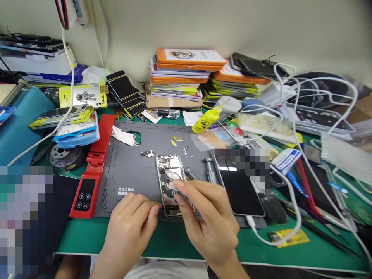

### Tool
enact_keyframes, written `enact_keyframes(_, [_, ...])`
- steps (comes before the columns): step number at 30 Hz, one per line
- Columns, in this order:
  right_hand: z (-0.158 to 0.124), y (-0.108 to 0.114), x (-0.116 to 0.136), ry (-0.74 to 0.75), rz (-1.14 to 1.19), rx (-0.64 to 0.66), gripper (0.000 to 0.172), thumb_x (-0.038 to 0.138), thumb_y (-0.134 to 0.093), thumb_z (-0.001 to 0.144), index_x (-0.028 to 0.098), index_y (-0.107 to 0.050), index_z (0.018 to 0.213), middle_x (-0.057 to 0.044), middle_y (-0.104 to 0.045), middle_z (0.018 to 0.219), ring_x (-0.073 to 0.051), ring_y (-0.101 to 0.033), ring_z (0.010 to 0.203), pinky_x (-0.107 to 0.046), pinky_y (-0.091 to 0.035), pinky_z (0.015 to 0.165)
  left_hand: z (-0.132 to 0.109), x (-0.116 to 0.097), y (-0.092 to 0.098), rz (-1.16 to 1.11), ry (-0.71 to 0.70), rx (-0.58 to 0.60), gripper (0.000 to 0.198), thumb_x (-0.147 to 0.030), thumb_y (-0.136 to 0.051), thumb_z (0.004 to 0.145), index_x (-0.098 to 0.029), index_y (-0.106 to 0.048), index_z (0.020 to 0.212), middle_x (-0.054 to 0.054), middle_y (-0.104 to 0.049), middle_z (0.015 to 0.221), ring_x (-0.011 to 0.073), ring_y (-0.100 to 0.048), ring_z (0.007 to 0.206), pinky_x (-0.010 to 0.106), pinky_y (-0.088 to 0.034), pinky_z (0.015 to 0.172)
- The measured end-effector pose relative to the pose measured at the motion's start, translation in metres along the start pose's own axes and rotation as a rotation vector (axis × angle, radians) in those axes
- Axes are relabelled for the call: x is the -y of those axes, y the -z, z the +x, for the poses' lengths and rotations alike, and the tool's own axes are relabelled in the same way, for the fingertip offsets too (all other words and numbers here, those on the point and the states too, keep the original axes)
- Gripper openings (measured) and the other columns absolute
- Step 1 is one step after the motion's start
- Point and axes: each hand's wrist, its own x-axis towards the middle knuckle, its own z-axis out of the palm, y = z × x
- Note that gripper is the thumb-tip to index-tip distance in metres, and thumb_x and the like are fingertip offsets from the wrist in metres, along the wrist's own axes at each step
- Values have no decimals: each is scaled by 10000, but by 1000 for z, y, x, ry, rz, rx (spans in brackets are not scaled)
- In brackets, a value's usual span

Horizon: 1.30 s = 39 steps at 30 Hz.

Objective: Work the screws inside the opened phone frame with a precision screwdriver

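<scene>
Bright, even overhead light across frame; colours saturated, shadows soft and short under hands at lower centre. White glare streak on black screen (236,186) right of centre; faint sheen on grey mat (130,166). Centre sharp, printed lettering on mat legible. Wide-angle distortion bends bench edge along bottom and stretches cables (305,100) at right. Upper right corner soft, darkened. Pixelated blocks mask lower left and patch right of centre.
</scene>
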Motion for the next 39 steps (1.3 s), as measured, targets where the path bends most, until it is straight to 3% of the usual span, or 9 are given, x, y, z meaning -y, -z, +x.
enact_keyframes(14, [4,-8,2,-64,84,-15,580,-41,-611,1019,230,-660,1530,-90,-769,1138,-202,-751,1066,-344,-661,939,22,-7,13,-64,208,-12,324,-238,-514,1186,-245,-751,965,-22,-773,869,143,-740,786,250,-553,737])
enact_keyframes(18, [0,-11,5,-66,187,-71,665,30,-624,1058,218,-487,1681,-101,-811,1179,-208,-786,1045,-354,-691,919,34,-10,25,66,183,-35,162,-356,-616,1148,-270,-753,1164,2,-807,986,172,-738,769,262,-588,704])
enact_keyframes(20, [-3,-9,10,-155,259,-129,671,68,-595,1094,209,-404,1721,-102,-809,1193,-185,-800,1041,-308,-703,893,36,-11,29,84,123,44,257,-424,-618,1151,-301,-726,1349,32,-823,1122,199,-769,847,290,-636,769])
enact_keyframes(23, [-3,-5,20,-358,453,-100,564,133,-638,1107,240,-494,1642,-89,-801,1262,-153,-814,1003,-252,-704,881,31,-12,29,135,-11,169,397,-481,-568,1179,-350,-626,1550,56,-824,1316,240,-819,1052,321,-662,871])
enact_keyframes(25, [-1,-1,22,-342,490,-21,518,154,-627,1121,244,-522,1620,-87,-802,1299,-148,-814,1009,-253,-703,905,26,-10,27,189,-70,143,404,-442,-481,1215,-349,-585,1594,47,-839,1303,228,-832,1068,294,-650,844])
enact_keyframes(29, [2,16,5,-169,210,38,477,177,-547,1152,166,-536,1629,-149,-778,1392,-224,-755,1259,-361,-667,1035,25,0,30,298,-33,80,420,-421,-462,1220,-322,-596,1606,32,-854,1125,226,-816,925,304,-613,811])
enact_keyframes(33, [-3,35,-26,-269,-350,70,272,202,-610,1135,135,-753,1356,-118,-776,1113,-242,-709,988,-385,-610,847,33,15,46,668,156,-27,555,-470,-449,1203,-148,-593,1631,99,-798,900,343,-749,881,443,-554,867])
enact_keyframes(36, [-11,40,-42,-258,-459,187,265,330,-630,1138,140,-812,1169,-124,-735,1068,-268,-663,931,-414,-558,793,38,23,56,933,226,56,610,-407,-366,1210,-11,-573,1626,154,-756,839,409,-723,912,496,-506,859])
enact_keyframes(39, [-17,38,-45,-251,-416,171,258,337,-639,1134,158,-808,1057,-102,-725,1019,-251,-651,891,-394,-528,766,43,21,59,1066,191,158,568,-406,-380,1213,-61,-669,1559,160,-735,851,422,-695,909,489,-467,797])
